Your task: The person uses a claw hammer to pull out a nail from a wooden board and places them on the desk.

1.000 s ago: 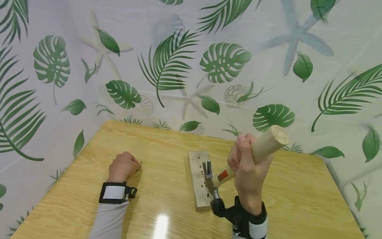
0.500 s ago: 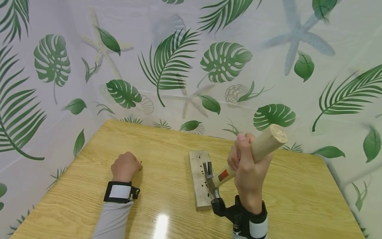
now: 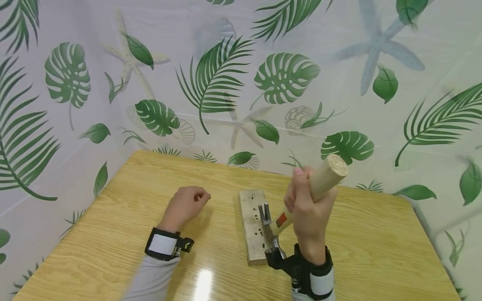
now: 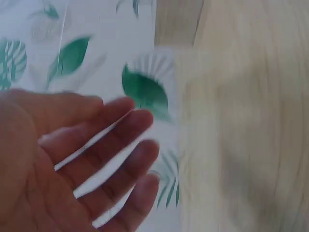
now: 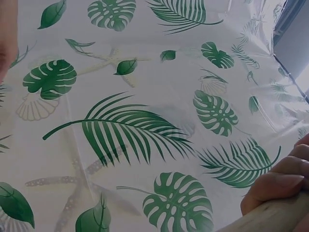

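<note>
In the head view my right hand [image 3: 310, 213] grips the wooden handle of a claw hammer [image 3: 324, 179], handle end tilted up. The hammer's metal head overlaps the right edge of a wooden block [image 3: 251, 240] that is marked with several dark nail heads or holes. Left of the block, my left hand [image 3: 184, 207] hovers over the table with thumb and forefinger brought together. Its other fingers are loosely bent in the left wrist view. The small nail seen earlier at these fingertips is hidden now. The right wrist view catches the hammer handle [image 5: 273, 217] under my curled fingers.
The block lies on a wood-grain table [image 3: 211, 246], with a bright light reflection near its front. A white sheet [image 3: 158, 83] printed with green leaves and starfish hangs behind and around the table. Both wrists wear black straps with cameras.
My left hand has lifted from the left part of the table and moved right towards the block. The right hand and hammer have shifted slightly left.
</note>
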A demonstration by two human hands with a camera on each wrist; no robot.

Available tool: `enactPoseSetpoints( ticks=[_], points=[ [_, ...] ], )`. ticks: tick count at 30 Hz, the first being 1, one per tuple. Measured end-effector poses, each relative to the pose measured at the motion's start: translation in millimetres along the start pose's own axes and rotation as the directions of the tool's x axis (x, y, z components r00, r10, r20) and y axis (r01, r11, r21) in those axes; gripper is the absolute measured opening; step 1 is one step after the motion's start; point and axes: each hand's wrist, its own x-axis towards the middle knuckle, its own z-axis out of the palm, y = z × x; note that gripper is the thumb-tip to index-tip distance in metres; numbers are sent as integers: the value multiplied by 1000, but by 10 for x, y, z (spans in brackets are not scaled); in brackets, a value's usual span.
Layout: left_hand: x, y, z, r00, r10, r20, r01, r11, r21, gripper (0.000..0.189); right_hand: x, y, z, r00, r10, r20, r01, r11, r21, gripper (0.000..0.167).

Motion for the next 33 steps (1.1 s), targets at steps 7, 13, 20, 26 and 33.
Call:
enactPoseSetpoints(
  ticks=[7, 13, 20, 26, 33],
  points=[
    [-18, 307, 381, 949, 220, 227, -206, 975, -83, 32, -1, 154, 55, 999, -43, -3, 43, 997, 67, 41],
    [-47, 335, 470, 932, 237, 274, -227, 972, -68, 33, 22, 308, 98, 995, -96, 15, 94, 991, 97, 40],
    [-29, 355, 503, 930, 272, 249, -258, 962, -88, 46, 145, 518, 78, 1000, 1, 23, 0, 1000, -20, 39],
    [-44, 421, 552, 913, 290, 286, -283, 957, -67, 39, 457, 792, 130, 958, 272, 87, -256, 953, -160, 44],
    [-32, 430, 549, 912, 302, 276, -305, 952, -33, 38, 776, 1029, 160, 899, 437, 31, -413, 869, -271, 47]
  ],
)
